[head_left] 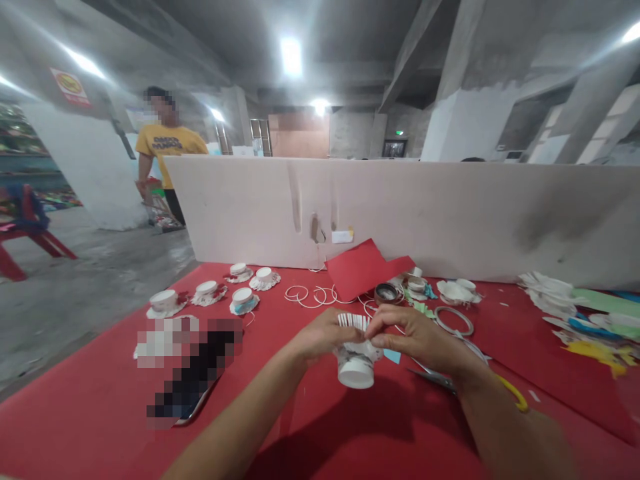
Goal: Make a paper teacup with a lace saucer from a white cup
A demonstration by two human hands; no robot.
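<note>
A white paper cup [356,375] hangs just above the red tabletop, tipped with its base towards me. Its far rim is cut into narrow strips. My left hand [326,330] is closed around the cup's side. The fingertips of my right hand [413,333] are pinched together at the cut strips on the right side of the rim; exactly what lies between them is hidden. Under my right forearm lie scissors [433,378] with a yellow handle, partly covered. A light blue paper scrap [392,356] rests beside the cup.
Several upturned cups with frilled rims [243,299] stand at left, near a phone [193,407]. White cord rings [325,296], a tape roll [387,293] and red paper [357,270] lie ahead. Scraps [595,347] cover the right. A white partition [410,213] closes the back; a person [167,147] stands beyond.
</note>
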